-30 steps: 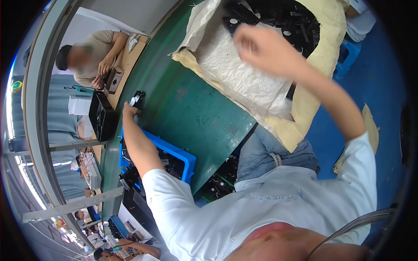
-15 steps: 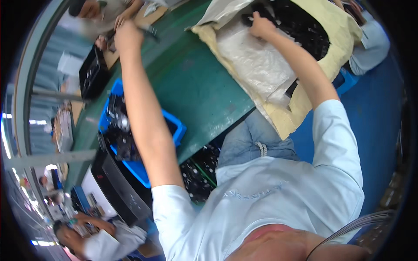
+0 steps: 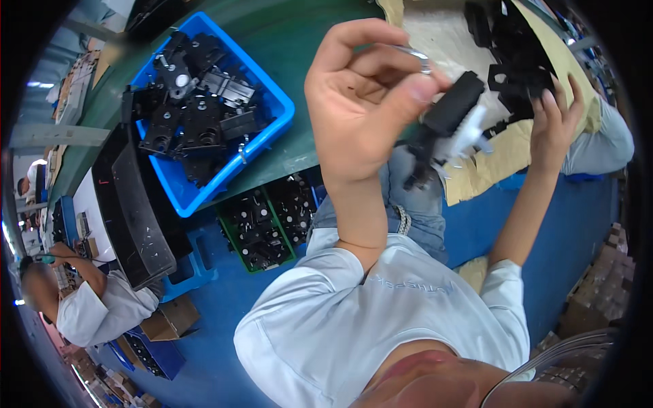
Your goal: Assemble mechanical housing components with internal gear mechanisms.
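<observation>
My left hand [image 3: 367, 102] is raised in front of me, thumb and fingers pinched on a black plastic mechanism [image 3: 452, 105] with a white toothed piece on its lower side. A shiny metal piece [image 3: 416, 54] shows by the fingertips; whether it belongs to the mechanism I cannot tell. My right hand [image 3: 558, 126] is at the near right side of a paper sack [image 3: 490, 160], some fingers spread, its fingertips on a black plastic part [image 3: 520, 81] with a cut-out. More black parts [image 3: 507, 30] lie in the sack, on its whitish lining.
A blue bin [image 3: 286, 112] filled with black mechanisms stands on the green table [image 3: 309, 146]. Below the table edge are green crates [image 3: 262, 228] of similar parts. A dark machine [image 3: 139, 217] is at the left, and a co-worker [image 3: 102, 299] sits beyond it.
My left hand has come back from the far left of the table to in front of me, now with the mechanism. My right hand has drawn back toward the sack's near right edge.
</observation>
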`<state>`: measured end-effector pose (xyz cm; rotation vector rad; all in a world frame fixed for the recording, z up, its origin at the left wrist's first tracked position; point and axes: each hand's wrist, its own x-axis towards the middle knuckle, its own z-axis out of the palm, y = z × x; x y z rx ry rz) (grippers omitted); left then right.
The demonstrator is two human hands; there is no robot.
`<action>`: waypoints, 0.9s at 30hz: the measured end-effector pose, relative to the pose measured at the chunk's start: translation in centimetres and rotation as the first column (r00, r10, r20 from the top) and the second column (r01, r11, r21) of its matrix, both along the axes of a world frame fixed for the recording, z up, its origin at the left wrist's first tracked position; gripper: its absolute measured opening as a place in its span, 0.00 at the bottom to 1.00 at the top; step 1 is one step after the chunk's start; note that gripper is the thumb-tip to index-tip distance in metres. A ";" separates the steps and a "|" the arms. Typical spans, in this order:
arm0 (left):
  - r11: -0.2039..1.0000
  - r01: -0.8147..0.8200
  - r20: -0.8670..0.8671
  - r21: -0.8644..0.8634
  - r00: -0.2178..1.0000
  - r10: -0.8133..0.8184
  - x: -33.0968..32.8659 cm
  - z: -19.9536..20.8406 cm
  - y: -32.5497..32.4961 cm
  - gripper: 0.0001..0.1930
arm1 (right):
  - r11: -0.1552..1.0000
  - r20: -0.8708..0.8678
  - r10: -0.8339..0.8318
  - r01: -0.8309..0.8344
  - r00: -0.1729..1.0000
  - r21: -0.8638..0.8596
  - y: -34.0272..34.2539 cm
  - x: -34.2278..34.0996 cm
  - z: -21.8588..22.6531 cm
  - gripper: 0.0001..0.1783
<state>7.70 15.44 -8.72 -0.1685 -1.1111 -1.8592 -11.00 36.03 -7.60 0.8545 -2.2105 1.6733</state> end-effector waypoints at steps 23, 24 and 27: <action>0.977 -0.192 0.309 0.095 0.938 0.154 -3.9 -5.4 1.7 0.10 | 0.793 0.062 0.367 -0.278 0.928 -0.542 -9.3 10.6 -8.4 0.19; 0.977 -0.188 0.307 0.095 0.940 0.151 -3.9 -5.5 1.7 0.10 | 0.797 0.054 0.367 -0.284 0.929 -0.533 -9.3 10.5 -8.4 0.19; 0.980 -0.175 0.299 0.097 0.944 0.139 -3.9 -5.6 1.5 0.10 | 0.810 0.029 0.363 -0.300 0.931 -0.504 -9.5 10.5 -8.6 0.19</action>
